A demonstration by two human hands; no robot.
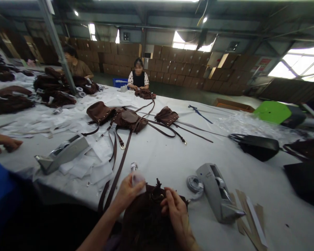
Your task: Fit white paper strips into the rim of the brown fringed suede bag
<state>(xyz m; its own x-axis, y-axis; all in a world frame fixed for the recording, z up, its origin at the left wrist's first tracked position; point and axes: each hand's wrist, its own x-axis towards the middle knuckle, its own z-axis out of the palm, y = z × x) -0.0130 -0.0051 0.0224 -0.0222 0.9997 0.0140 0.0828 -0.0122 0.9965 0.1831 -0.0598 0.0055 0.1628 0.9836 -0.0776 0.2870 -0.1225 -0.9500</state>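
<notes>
A dark brown bag (146,219) with a tied cord and eyelets at its mouth lies in front of me at the table's near edge. My left hand (129,191) is closed at the bag's left rim, pinching a whitish, see-through piece (138,178) whose kind is unclear. On the right of the cord, my right hand (176,209) has its fingers bent and closed on the bag's rim near an eyelet. Long brown straps (120,164) run up the table beside my left hand. The bag's lower part is dark and partly hidden by my forearms.
Grey tape dispensers stand left (65,153) and right (217,193), with a grey rolled strip (195,184) beside the right one. White paper sheets (94,164) lie left. More brown bags (128,118) rest mid-table. Another person's hand (5,141) is at far left; two co-workers sit across.
</notes>
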